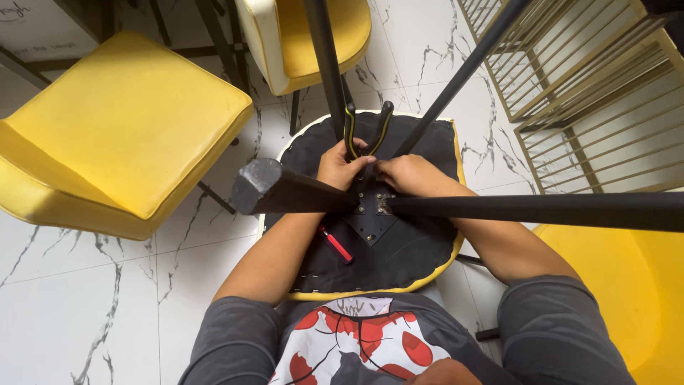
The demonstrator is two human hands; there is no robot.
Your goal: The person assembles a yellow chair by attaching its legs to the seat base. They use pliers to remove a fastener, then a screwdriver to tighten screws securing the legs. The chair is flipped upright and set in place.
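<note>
The upturned yellow-edged chair seat with its black fabric underside [399,249] lay against the person's lap. A red-handled tool [335,244] rested loose on it and could roll off. Beyond, the left hand [340,165] gripped black-and-yellow pliers [350,132] at the seat's metal bracket [372,207]; the right hand [407,173] pressed there, fingers pinchable.

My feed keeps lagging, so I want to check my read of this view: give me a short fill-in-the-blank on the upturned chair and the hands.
1. The left hand grips pliers whose black handles have ____ stripes.
2. The upturned chair has a black underside edged with ____ piping.
3. A small ____ tool lies on the underside beside the left forearm.
4. The right hand rests by the metal ____ where the legs meet.

Missing words: yellow; yellow; red; plate
</note>
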